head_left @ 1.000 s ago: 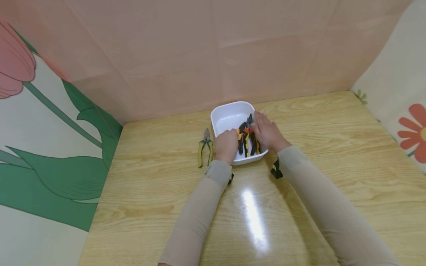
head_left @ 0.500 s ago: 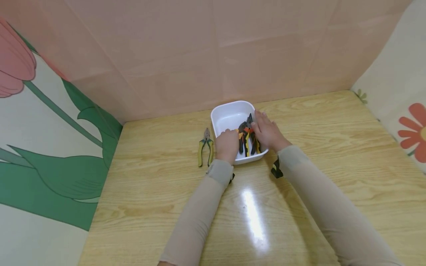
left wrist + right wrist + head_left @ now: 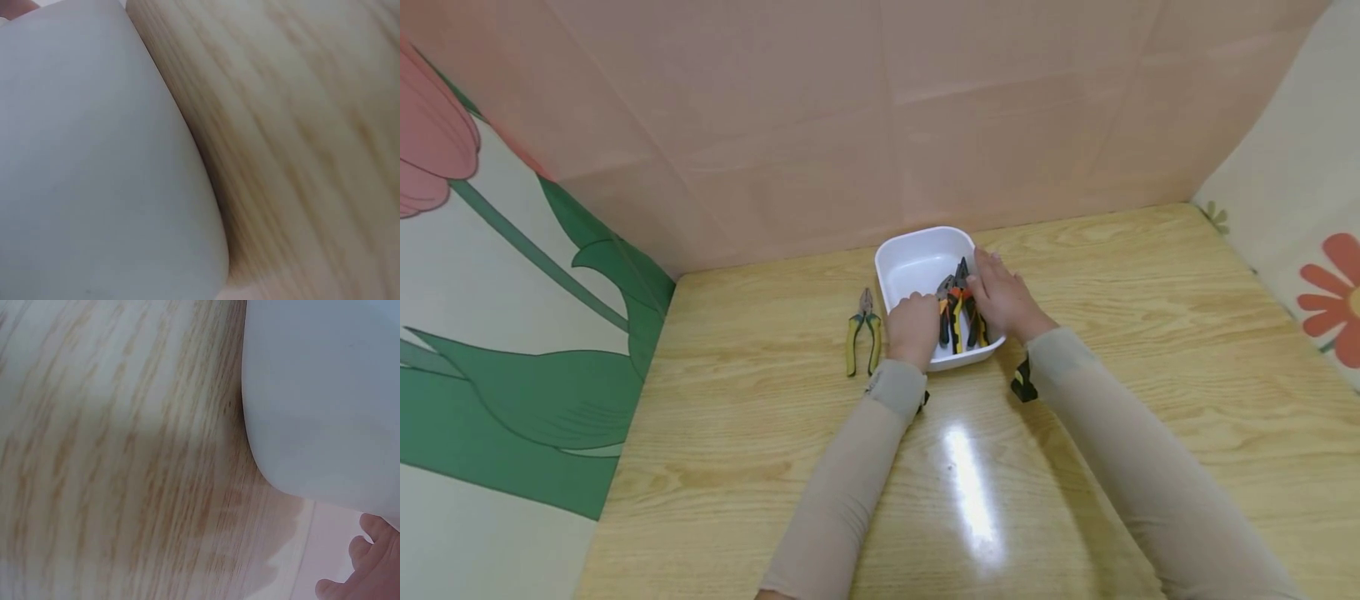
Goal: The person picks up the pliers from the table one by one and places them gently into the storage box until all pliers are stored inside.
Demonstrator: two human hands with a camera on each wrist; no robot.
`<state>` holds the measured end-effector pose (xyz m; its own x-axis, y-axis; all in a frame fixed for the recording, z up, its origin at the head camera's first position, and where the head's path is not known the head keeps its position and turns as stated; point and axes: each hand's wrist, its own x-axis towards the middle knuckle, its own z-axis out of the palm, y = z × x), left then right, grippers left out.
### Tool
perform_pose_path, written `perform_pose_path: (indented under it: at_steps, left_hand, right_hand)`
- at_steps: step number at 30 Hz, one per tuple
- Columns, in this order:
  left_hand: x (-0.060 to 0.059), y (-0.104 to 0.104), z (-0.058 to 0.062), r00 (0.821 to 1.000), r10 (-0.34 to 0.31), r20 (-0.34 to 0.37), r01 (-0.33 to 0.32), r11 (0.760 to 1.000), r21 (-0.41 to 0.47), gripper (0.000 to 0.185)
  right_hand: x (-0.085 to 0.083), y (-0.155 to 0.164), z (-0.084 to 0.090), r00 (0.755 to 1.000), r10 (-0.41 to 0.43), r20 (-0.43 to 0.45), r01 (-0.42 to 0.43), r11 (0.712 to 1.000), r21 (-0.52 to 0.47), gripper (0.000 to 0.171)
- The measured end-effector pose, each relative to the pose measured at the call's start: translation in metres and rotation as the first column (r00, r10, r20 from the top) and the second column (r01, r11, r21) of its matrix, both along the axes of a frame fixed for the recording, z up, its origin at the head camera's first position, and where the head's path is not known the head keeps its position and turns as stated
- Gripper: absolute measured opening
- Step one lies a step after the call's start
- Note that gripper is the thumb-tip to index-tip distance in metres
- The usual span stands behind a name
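Note:
A white plastic tray [image 3: 917, 250] stands on the table, with several pliers lying side by side in its right half. My left hand [image 3: 913, 327] reaches in over the tray's near left part and holds pliers with black and orange handles [image 3: 944, 327]; its fingertips are hidden below the knuckles. Beside these lie pliers with yellow and black handles [image 3: 956, 321]. My right hand [image 3: 1003, 298] grips the tray's right side, thumb over the rim, fingers along the outer wall. In the right wrist view some fingers [image 3: 369, 565] show past the tray wall [image 3: 312, 406].
Yellow-green pliers [image 3: 865, 329] lie on the table just left of the tray. The wooden table [image 3: 737, 400] meets a pink-covered wall [image 3: 775, 150] close behind the tray. Floral panels stand at the left and right.
The leftmost pliers in the tray have shifted slightly under my left hand, and their head shows more now. My right hand and the tray stay nearly still.

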<state>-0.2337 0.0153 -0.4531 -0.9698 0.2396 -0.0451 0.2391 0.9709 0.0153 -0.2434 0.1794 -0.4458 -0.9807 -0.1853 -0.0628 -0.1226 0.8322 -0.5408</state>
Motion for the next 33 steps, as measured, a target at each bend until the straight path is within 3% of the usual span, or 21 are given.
perform_pose_path:
  at_steps: [18,26,33]
  left_hand:
    - [0.0006,0.0002,-0.0007,1.0,0.015,-0.004,-0.015,0.999,0.03,0.027]
    - [-0.0007,0.0013,0.0026,0.998,0.058,0.02,-0.059,0.994,0.092,0.033]
    - [-0.0006,-0.0013,0.0034,0.996,0.06,-0.072,-0.047,0.984,0.171,0.028]
  right_hand:
    - [0.0001,-0.0019,-0.002,1.0,-0.009,0.014,0.009,1.0,-0.006,0.062]
    - [-0.0004,-0.0011,-0.0016,1.0,-0.008,0.02,0.008,1.0,0.006,0.064]
    - [-0.0015,-0.0006,-0.0021,1.0,-0.005,0.002,0.005,1.0,0.008,0.063]
